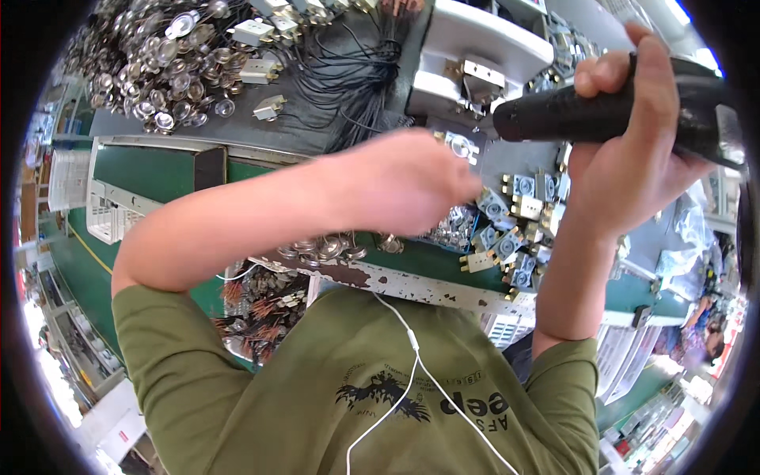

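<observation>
My right hand (625, 142) is wrapped round a black, thick-bodied powered hand tool (566, 115), probably an electric screwdriver, raised above the bench with its narrower end pointing left. My left hand (419, 182) is closed and slightly blurred, over the bench edge; its fingertips are curled down and whatever they hold is hidden. Just past its knuckles lies a small metal part with a round disc (459, 146). A white block with brass terminals (483, 77) sits in a grey-white fixture (487, 36) beyond both hands.
Several similar blocks with brass terminals (518, 210) lie right of my left hand, beside a box of small metal pieces (451, 229). Round metal caps (170, 75) are heaped far left, next to bundled black wires (348, 79). A worn metal bench edge (380, 279) runs before me.
</observation>
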The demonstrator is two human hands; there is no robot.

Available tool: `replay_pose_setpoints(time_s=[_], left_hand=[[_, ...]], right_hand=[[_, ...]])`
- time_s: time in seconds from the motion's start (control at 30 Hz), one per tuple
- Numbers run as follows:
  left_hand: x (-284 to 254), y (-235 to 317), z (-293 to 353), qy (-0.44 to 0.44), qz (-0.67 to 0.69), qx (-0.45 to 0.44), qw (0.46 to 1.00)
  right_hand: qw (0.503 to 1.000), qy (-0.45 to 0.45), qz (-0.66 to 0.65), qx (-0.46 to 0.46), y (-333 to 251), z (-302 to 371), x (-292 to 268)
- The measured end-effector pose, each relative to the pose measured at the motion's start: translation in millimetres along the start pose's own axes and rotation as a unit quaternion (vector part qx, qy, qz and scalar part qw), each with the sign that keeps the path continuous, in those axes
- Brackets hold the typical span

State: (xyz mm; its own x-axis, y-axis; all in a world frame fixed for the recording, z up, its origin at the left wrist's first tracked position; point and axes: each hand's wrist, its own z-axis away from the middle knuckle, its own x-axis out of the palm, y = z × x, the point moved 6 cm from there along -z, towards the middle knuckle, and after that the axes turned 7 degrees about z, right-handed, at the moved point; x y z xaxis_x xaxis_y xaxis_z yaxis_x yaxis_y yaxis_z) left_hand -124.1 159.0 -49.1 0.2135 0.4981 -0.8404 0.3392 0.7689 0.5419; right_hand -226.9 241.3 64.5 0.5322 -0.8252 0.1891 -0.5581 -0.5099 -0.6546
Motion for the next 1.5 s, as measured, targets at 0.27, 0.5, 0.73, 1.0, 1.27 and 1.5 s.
replay_pose_setpoints(time_s=[0.27,0.5,0.73,1.0,1.27,1.5], left_hand=[[-30.9,-32.6,14.4,0.227,-0.107,0.020,0.968],[-13.1,-32.8,6.8,0.220,-0.104,0.013,0.970],[-11.7,-51.5,13.6,0.232,0.009,0.029,0.972],[-13.8,-51.6,13.2,0.225,-0.006,0.049,0.973],[-8.1,-50.6,11.8,0.229,-0.023,0.044,0.972],[-5.8,-58.5,20.2,0.246,-0.022,-0.015,0.969]], right_hand=[[0.998,-0.001,0.055,0.010,-3.2,16.9,-6.6],[0.995,-0.032,0.097,0.012,1.7,20.8,2.5],[0.982,0.006,0.148,0.115,2.9,29.4,28.5],[0.975,0.038,0.124,0.180,16.0,33.0,34.1],[0.990,0.020,0.019,0.139,27.8,43.0,35.9],[0.979,-0.130,0.031,0.155,41.3,23.3,48.4]])
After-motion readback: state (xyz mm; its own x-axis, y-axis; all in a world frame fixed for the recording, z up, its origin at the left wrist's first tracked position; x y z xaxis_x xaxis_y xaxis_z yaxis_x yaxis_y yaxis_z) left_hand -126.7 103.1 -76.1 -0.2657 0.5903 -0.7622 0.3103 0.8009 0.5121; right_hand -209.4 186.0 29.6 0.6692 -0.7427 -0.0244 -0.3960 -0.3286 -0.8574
